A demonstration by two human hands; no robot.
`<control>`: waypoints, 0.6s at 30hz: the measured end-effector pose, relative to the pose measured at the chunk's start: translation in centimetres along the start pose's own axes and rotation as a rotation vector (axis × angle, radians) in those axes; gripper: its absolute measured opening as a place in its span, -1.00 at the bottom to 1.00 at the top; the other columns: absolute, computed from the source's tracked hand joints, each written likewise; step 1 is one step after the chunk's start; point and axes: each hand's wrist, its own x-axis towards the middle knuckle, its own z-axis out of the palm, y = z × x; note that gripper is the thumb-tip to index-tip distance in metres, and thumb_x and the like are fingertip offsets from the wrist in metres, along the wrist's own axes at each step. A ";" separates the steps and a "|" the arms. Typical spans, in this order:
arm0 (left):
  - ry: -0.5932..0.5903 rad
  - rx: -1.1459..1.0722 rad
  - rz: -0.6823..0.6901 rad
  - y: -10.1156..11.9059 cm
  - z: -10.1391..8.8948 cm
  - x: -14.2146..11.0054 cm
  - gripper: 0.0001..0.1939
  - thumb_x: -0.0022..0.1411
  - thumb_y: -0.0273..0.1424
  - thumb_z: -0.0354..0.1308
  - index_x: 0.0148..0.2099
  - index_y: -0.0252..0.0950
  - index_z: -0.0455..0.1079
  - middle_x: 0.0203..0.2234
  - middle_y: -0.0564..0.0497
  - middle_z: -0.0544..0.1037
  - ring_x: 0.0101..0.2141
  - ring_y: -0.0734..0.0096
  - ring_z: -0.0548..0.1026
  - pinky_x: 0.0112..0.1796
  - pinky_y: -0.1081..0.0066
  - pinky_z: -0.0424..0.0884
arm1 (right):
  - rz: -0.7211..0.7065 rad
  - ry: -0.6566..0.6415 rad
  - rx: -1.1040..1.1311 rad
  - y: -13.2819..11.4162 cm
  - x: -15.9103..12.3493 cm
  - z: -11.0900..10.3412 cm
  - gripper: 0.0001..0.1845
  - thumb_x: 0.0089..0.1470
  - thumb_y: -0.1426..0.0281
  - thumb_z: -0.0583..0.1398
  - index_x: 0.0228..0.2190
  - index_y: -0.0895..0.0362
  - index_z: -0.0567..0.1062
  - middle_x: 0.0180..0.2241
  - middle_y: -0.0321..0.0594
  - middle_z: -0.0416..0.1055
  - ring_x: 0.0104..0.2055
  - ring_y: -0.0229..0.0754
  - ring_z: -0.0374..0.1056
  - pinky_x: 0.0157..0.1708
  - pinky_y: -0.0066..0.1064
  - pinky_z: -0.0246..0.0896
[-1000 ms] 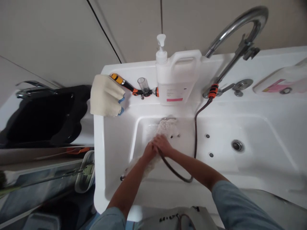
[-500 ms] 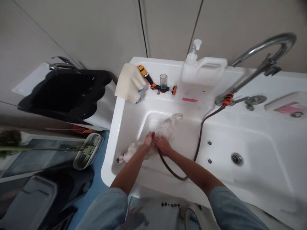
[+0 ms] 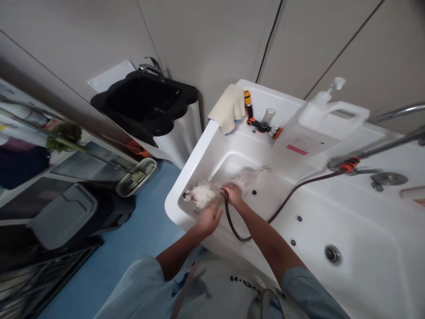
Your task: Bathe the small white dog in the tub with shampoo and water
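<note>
A small wet white dog [image 3: 202, 194] is in the white tub [image 3: 183, 177], its head toward the left end and its tail toward the back right. My right hand [image 3: 232, 195] is closed around a brown hose [image 3: 231, 225] over the dog's back; the hose end is hidden by the hand. My left hand [image 3: 209, 217] lies at the dog's near side behind the head, thumb apart from the fingers. Its fingertips are partly hidden against the fur.
A cream cloth [image 3: 227, 108], an orange-black spray nozzle [image 3: 262, 126] and a large pump jug [image 3: 315, 128] stand along the back rim. The hose runs to the tap fitting [image 3: 350, 165] at right. A black basin [image 3: 146, 102] and grey bin [image 3: 64, 215] are at left.
My view has swung left, so the tub appears further right. My left hand has shifted from the dog's back to its near side; the right hand keeps the hose at the back.
</note>
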 end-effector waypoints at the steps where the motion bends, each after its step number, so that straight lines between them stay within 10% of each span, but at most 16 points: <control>1: 0.089 0.110 0.089 -0.3 -1.8 -0.4 -0.52 0.38 -0.16 0.17 0.26 -0.19 0.51 0.17 -0.28 0.56 0.25 -0.16 0.45 0.35 -0.06 0.26 | 0.042 0.040 0.036 -0.7 0.4 -0.2 -0.65 0.35 0.30 0.15 -0.30 0.13 0.71 -0.24 -0.05 0.69 -0.11 -0.02 0.55 0.03 -0.27 0.39; 8: 0.523 0.372 0.188 -3.3 -7.8 3.2 -0.12 0.21 0.01 0.35 0.40 -0.38 0.25 0.35 -0.47 0.25 0.36 -0.30 0.27 0.29 -0.21 0.28 | 0.047 0.211 0.316 -5.5 1.3 -0.7 -0.73 0.23 0.34 0.18 -0.35 0.09 0.69 -0.30 -0.10 0.69 -0.17 -0.01 0.57 -0.01 -0.28 0.43; 15: 0.326 0.372 0.260 -3.6 -8.5 5.1 0.04 0.05 0.10 0.47 0.41 -0.30 0.24 0.31 -0.39 0.32 0.32 -0.24 0.33 0.30 -0.13 0.31 | -0.022 0.301 0.474 -7.2 1.0 -1.0 -0.59 0.27 0.20 0.13 -0.06 0.12 0.68 0.00 0.00 0.66 0.06 0.07 0.57 0.14 -0.17 0.44; 18: 0.224 0.400 0.243 -2.3 -7.0 5.0 0.10 0.00 0.10 0.51 0.44 -0.27 0.23 0.35 -0.39 0.29 0.33 -0.29 0.33 0.29 -0.15 0.31 | 0.081 0.307 0.394 -6.5 -0.2 -1.5 -0.54 0.29 0.15 0.09 -0.18 0.15 0.70 -0.20 0.03 0.68 -0.07 0.11 0.60 0.08 -0.10 0.47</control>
